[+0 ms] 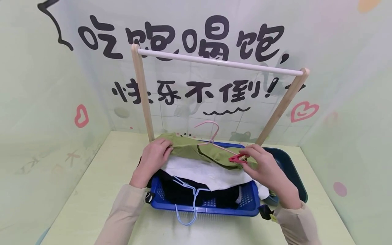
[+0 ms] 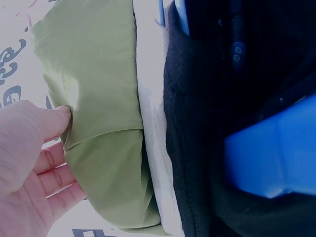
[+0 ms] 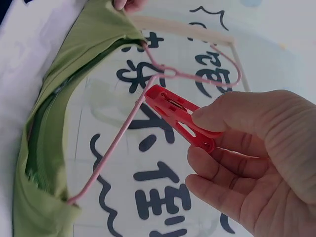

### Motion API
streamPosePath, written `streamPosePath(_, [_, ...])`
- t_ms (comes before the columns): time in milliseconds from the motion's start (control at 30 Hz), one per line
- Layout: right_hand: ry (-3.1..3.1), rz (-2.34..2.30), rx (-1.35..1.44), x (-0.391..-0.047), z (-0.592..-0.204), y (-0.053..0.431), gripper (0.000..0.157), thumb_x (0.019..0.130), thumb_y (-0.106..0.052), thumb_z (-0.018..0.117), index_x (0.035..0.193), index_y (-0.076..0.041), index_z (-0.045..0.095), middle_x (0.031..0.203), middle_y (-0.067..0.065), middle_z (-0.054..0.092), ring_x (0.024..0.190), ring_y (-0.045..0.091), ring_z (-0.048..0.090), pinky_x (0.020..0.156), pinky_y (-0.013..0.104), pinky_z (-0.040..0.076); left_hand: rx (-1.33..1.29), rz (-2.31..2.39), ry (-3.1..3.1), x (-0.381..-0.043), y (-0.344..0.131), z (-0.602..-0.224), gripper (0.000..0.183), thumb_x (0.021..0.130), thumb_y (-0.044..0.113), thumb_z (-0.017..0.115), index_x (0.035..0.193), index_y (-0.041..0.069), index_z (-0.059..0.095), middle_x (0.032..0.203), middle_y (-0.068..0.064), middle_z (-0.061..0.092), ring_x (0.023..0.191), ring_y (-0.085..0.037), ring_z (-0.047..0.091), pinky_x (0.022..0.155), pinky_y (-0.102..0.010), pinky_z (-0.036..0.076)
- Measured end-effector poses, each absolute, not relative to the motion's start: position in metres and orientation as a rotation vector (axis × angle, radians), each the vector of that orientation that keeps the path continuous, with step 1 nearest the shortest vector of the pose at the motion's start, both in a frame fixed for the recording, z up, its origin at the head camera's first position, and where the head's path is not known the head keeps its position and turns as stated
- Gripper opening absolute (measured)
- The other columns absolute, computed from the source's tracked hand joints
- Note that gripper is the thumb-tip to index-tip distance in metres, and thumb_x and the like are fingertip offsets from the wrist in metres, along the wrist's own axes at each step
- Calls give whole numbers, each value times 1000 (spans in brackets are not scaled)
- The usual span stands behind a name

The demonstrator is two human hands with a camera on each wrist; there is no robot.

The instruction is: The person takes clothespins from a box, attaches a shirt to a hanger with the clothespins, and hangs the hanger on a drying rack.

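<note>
A green garment [image 1: 186, 147] lies over the clothes in a blue basket, with a pink hanger [image 1: 218, 128] set in its neck opening and the hook pointing up. My left hand [image 1: 154, 154] pinches the garment's upper edge between thumb and fingers at the left shoulder, as the left wrist view shows on the green cloth [image 2: 106, 84]. Between thumb and fingers, my right hand [image 1: 260, 165] holds a red clothespin [image 3: 180, 116] by its handles. The clothespin's tip overlaps the hanger's bare right arm [image 3: 116, 140] in the right wrist view.
Under the green garment, the blue basket [image 1: 203, 210] holds a white cloth [image 1: 196, 172] and black clothes. A light-blue hanger [image 1: 195, 200] hangs over its front rim. Behind stands a wooden rack with a white rod [image 1: 214, 62]; a dark green bin [image 1: 283, 160] is at right.
</note>
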State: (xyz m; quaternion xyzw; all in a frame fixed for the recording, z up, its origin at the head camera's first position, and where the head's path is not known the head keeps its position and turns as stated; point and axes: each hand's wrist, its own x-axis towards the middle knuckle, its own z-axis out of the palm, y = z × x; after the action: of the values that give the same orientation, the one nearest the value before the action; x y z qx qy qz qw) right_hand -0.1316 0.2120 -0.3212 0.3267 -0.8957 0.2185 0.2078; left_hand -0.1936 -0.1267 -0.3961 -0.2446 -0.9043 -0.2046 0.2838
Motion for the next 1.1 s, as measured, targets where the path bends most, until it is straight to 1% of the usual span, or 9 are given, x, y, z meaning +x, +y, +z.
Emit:
streamPosePath(167, [-2457, 614, 971, -136, -317, 198, 35, 69, 6, 76, 102, 2, 65, 99, 12, 60, 79, 22, 59, 66, 37, 54, -653, -546, -2424, -194, -127, -395, 7, 82, 7, 70, 87, 2, 68, 85, -10, 66, 80, -28, 63, 69, -41, 51])
streamPosePath(300, [-2405, 621, 1016, -139, -316, 190, 36, 69, 6, 77, 103, 4, 66, 98, 13, 61, 80, 24, 60, 66, 36, 54, -651, -545, -2428, -193, -126, -394, 7, 82, 7, 70, 87, 2, 68, 85, -9, 66, 80, -28, 63, 69, -41, 51])
streamPosePath(533, [-2317, 643, 1078, -142, -317, 176, 40, 69, 2, 78, 106, 1, 64, 97, 11, 62, 82, 22, 61, 67, 35, 54, -649, -547, -2434, -193, -125, -391, 7, 82, 7, 70, 87, 3, 68, 84, -9, 67, 79, -27, 63, 69, -40, 51])
streamPosePath(733, [-2284, 698, 1103, -143, -316, 159, 37, 70, -1, 80, 103, 1, 65, 94, 10, 64, 81, 21, 62, 70, 35, 53, -657, -561, -2417, -193, -126, -392, 5, 82, 6, 69, 86, 3, 68, 84, -9, 67, 80, -27, 63, 70, -41, 51])
streamPosePath(833, [-2290, 713, 1102, -142, -315, 149, 38, 70, 0, 80, 105, 2, 65, 96, 10, 63, 81, 21, 63, 71, 34, 53, -658, -560, -2409, -193, -126, -392, 5, 82, 6, 70, 86, 3, 68, 83, -9, 66, 80, -27, 62, 70, -41, 51])
streamPosePath(933, [-2301, 719, 1102, -141, -314, 140, 39, 71, 1, 79, 107, 3, 65, 100, 13, 63, 86, 23, 64, 72, 34, 54, -658, -555, -2404, -192, -126, -392, 6, 82, 6, 70, 86, 3, 68, 83, -9, 66, 79, -27, 62, 69, -41, 51])
streamPosePath(1100, [-2283, 659, 1117, -141, -313, 123, 38, 71, 2, 78, 106, 3, 65, 99, 13, 63, 91, 26, 61, 76, 34, 53, -659, -551, -2394, -191, -126, -391, 6, 81, 6, 71, 85, 3, 68, 82, -9, 66, 79, -28, 62, 69, -41, 51])
